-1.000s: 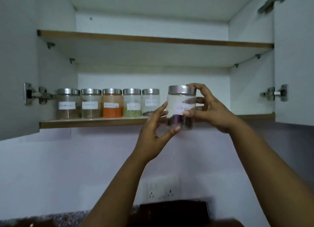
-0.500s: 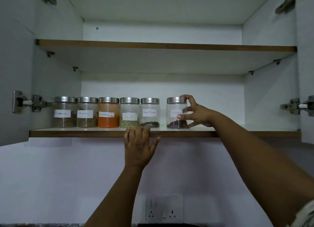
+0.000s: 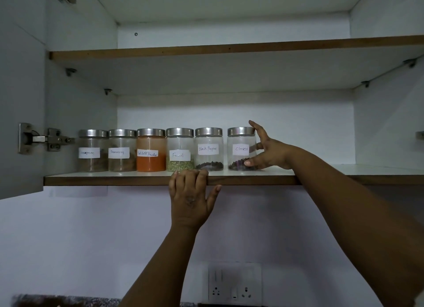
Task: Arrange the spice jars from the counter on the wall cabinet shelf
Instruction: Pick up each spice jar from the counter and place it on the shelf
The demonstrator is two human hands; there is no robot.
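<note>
My right hand [image 3: 270, 154] is on the Cloves jar [image 3: 241, 148], fingers spread round its right side: the index tip at the steel lid, the thumb low against the glass near the dark cloves. It is a loose wrap around the jar rather than a hard clamp (I cannot tell how firmly the fingers press). The jar stands upright on the lower shelf [image 3: 321, 177] of the wall cabinet, a small gap apart from the Black Pepper jar [image 3: 208, 148] to its left.

My left hand [image 3: 191, 200] is hooked over the shelf's front edge below the Fennel jar [image 3: 180, 149] and the Black Pepper jar, fingertips curled on top of the board, thumb out to the right beneath it.

Further left the row runs on, each jar just beside the next: the Red Chilli Powder jar [image 3: 151, 150], orange inside, then two brown-filled jars [image 3: 107, 150] whose labels I cannot read surely. The upper shelf [image 3: 229, 49] spans above. A door hinge [image 3: 43, 138] sits at far left, and a socket plate [image 3: 234, 283] on the wall below.
</note>
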